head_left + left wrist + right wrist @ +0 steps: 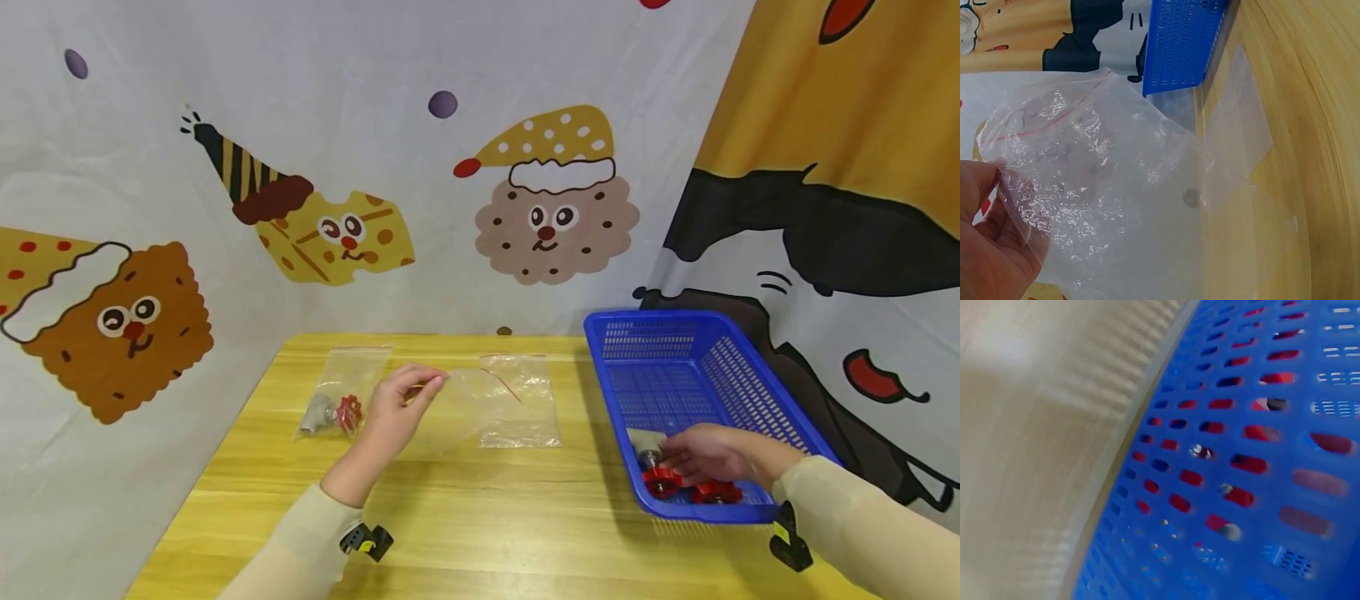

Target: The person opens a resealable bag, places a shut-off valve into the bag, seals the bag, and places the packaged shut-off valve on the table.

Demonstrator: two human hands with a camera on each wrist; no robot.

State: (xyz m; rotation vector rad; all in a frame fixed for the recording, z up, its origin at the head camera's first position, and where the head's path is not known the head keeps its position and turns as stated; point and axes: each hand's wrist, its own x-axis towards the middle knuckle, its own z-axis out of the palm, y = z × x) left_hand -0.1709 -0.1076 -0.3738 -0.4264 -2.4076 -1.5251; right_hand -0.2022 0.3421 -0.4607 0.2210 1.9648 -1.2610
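Here's the left hand (401, 400) up over the wooden table (510, 533), thumb and fingertips pinching a clear zip-lock bag (468, 404) by its edge near the red seal strip; that grip leaves most of the film hanging free, presumably to keep the mouth within easy reach; across to the right hand (708, 454), down inside the blue plastic basket (757, 392), fingers at a red-handwheel valve (662, 482) near the left wall; the right wrist view gets mostly slotted plastic, so whether those fingers have closed round it I can't tell; a second red handwheel (717, 492) sits just beside, the basket's walls seemingly there to corral loose parts; a spare zip-lock bag (528, 425) lies flat on the table, probably for handy reach; and over on the left, a bagged valve (348, 414), well apart from the basket, plausibly so packed and loose don't mix.
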